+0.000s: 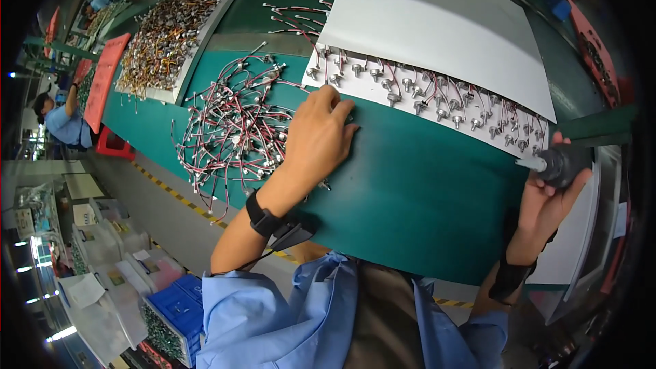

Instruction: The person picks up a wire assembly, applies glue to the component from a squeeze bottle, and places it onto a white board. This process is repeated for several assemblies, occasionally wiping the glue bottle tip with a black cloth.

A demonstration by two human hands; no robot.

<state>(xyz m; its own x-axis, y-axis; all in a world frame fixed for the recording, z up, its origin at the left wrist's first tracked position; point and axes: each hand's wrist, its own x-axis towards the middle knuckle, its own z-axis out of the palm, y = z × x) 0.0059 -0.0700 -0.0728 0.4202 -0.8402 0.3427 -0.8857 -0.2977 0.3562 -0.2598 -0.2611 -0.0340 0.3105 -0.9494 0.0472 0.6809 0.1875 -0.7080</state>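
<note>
My left hand [318, 133] is at the near left corner of a white board [444, 119], its fingers bent down at a small metal potentiometer [335, 80] with thin wires. Their tips are partly hidden. Several more wired potentiometers [456, 120] stand in rows along the board's near strip. Over the far part lies a white sheet [437, 17]. Out at the right, palm turned up, my right hand [543, 208] is closed round a dark bottle [566, 167] with a pale nozzle pointing left. Left of my left hand is a tangled pile of red, white and black wired parts [239, 123].
A tray [167, 41] heaped with small wired components lies at the far left of the green table [424, 191]. Green rails [601, 126] stand at the right. Plastic boxes [102, 301] and a blue crate [174, 307] are down left. Another person [65, 123] sits at far left.
</note>
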